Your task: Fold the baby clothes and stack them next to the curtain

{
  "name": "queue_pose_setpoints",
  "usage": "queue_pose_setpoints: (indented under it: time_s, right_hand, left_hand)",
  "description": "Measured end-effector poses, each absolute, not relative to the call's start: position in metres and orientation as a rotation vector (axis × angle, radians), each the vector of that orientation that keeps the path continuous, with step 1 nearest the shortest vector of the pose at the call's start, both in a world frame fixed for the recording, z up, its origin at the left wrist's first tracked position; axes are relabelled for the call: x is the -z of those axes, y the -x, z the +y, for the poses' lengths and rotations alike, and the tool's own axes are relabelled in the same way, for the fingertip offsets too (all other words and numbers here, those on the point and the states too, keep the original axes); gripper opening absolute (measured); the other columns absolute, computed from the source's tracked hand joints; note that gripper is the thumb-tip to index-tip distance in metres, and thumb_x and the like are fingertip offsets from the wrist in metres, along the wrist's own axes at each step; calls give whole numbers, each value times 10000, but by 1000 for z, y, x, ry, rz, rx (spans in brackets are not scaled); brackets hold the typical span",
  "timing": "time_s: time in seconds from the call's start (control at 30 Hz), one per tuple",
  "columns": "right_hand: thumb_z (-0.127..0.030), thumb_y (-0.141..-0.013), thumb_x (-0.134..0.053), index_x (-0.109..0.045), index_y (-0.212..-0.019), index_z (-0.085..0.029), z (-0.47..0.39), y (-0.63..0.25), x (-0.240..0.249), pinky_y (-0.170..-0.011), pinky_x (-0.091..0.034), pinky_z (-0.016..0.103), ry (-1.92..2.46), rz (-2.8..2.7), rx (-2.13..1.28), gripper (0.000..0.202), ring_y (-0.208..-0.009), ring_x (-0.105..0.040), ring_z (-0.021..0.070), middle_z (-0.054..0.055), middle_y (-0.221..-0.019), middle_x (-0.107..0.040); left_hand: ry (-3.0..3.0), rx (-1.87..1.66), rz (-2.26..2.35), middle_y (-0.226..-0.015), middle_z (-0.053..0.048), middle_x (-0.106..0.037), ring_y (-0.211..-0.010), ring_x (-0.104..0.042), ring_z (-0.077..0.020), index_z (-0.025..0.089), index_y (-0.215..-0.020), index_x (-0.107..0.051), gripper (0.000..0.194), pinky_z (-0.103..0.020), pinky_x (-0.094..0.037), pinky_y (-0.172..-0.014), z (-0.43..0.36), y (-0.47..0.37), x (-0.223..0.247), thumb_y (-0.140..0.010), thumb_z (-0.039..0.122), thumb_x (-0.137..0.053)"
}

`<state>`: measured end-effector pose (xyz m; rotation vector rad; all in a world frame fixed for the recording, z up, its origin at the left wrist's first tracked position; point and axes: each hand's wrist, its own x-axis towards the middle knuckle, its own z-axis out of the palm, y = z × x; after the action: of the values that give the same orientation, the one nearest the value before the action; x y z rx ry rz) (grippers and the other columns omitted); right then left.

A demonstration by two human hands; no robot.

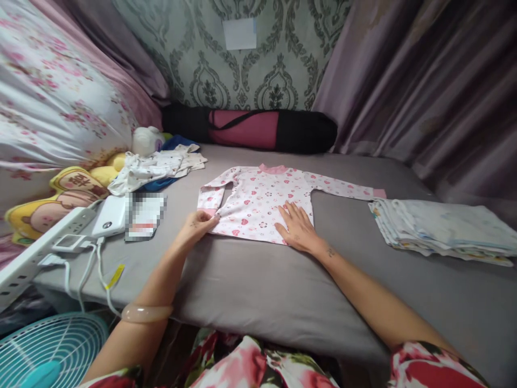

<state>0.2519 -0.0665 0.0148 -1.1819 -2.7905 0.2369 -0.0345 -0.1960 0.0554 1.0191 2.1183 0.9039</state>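
Beneath the slightly spread fingers of the right hand [297, 226], a white child's shirt [266, 202] with pink hearts lies flat on a grey sheet [242, 275], its pink collar pointing away from the person. The left hand [197, 226] pinches the shirt's bottom corner between thumb and fingers, beside a bent sleeve [212, 196]. Well right of the right fingers sits a folded cloth stack [444, 229]; left of the left fingers, a white power bank [110, 216].

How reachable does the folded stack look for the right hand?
Probably yes: the right hand rests on the shirt, and past its edge only grey sheet lies before the folded stack.
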Motion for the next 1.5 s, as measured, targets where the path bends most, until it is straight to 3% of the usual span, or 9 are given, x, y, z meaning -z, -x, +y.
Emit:
queue_pose_setpoints:
  time_s: [0.13, 0.23, 0.6, 0.8, 0.93, 1.03, 1.13, 1.33, 1.5]
  right_hand:
    - [-491, -976, -280, -260, -1521, -208, -71, -256, -24, -1176, -64, 537, 1020, -2891, -281, 614, -1468, -100, 278, 111, -1594, -154]
    - [-418, -992, -253, -260, -1521, -238, -77, -259, -32, -1177, -67, 538, 875, -2966, -373, 559, -1469, -94, 256, 77, -1600, -137]
    - [-371, -979, -326, -217, -1533, -259, -121, -257, -70, -1209, -30, 430, 471, -3077, -976, 575, -1471, -91, 190, 14, -1599, -137]
    - [-465, -999, -274, -602, -1285, -268, -83, -216, -97, -1048, -400, 342, 407, -2876, -1485, 477, -1215, -545, 203, 21, -1320, -606]
    - [-436, -1006, -203, -555, -1315, -184, -25, -162, -67, -1097, -302, 380, 868, -2749, -958, 533, -1264, -487, 230, 94, -1357, -564]
    - [-384, -992, -235, -368, -1454, -74, 9, -126, -36, -1169, -114, 403, 1118, -2763, -587, 572, -1438, -218, 256, 157, -1546, -298]
    - [-411, -989, -218, -236, -1507, -46, 33, -100, -16, -1175, -22, 414, 1240, -2770, -434, 634, -1470, -83, 248, 151, -1593, -149]
    - [-439, -984, -196, -233, -1506, -47, 59, -60, -14, -1164, -38, 439, 1450, -2685, -339, 654, -1463, -98, 249, 140, -1590, -172]
    - [-339, -943, -295, -370, -1437, -24, 57, -30, -15, -1136, -141, 470, 1651, -2461, -333, 591, -1424, -208, 285, 174, -1545, -289]
  left_hand:
    - [-1090, -800, 2035, -554, 33, -519, -508, -430, -107, 171, -687, -572, 498, -218, -289, -479, -198, 45, -60, -545, 634, -687]
    - [-1101, -775, 2032, -569, 15, -538, -517, -461, -120, 167, -683, -580, 486, -227, -309, -494, -195, 56, -66, -610, 644, -636]
    - [-1060, -851, 2299, -451, 50, -366, -475, -331, -106, 191, -553, -514, 406, -236, -214, -475, -152, 108, -85, -646, 568, -632]
    - [-1041, -745, 2313, -493, 33, -456, -507, -413, -117, 168, -611, -568, 349, -225, -271, -476, -120, 130, -82, -608, 493, -697]
    - [-992, -607, 2298, -461, 37, -431, -473, -416, -117, 166, -606, -561, 284, -232, -274, -455, -91, 129, -65, -620, 403, -716]
    - [-1001, -583, 2309, -471, 23, -463, -468, -451, -127, 180, -595, -532, 272, -237, -287, -445, -80, 131, -51, -628, 375, -719]
    - [-1031, -598, 2302, -481, 14, -490, -458, -456, -124, 187, -596, -518, 293, -233, -289, -436, -76, 137, -42, -636, 398, -716]
    - [-960, -530, 2256, -493, 19, -504, -458, -462, -125, 185, -623, -518, 382, -236, -275, -431, -74, 133, -57, -591, 487, -751]
    - [-957, -438, 2233, -502, 22, -533, -492, -511, -144, 178, -671, -528, 271, -238, -327, -471, -73, 122, -71, -617, 335, -743]
